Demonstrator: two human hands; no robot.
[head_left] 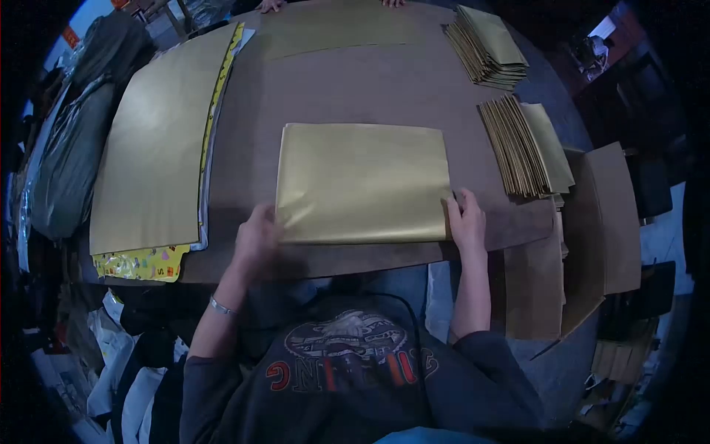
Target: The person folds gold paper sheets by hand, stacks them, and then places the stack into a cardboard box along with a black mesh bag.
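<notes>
Gold paper dominates what we see: a folded gold sheet [362, 181] lies flat near the front edge of the brown table [347, 92], about midway along it. We see the left hand [257, 238] resting on the sheet's front left corner, fingers spread and pressing down, not closed around anything. The right hand [467, 222] sits at the sheet's front right corner, fingers flat against its edge; we cannot tell whether any fingertip is tucked under the paper. A thin bracelet [220, 306] circles the left wrist.

Along the table's left edge we see a large gold sheet [155, 140] lying on a pile, with a yellow printed sheet [144, 264] showing beneath it at the front left corner. Another gold sheet [336, 28] lies at the far edge, where another person's fingertips [271, 6] touch it. Toward the right edge stand two stacks of folded gold pieces: one stack [488, 46] near the far right corner, a second stack [525, 146] closer to us, fanned out. Brown cardboard [610, 214] hangs off the right edge.

Around the table the room is dim and crowded: grey bags [70, 148] are heaped at the left, and white wrappings [111, 362] lie on the floor below them.
</notes>
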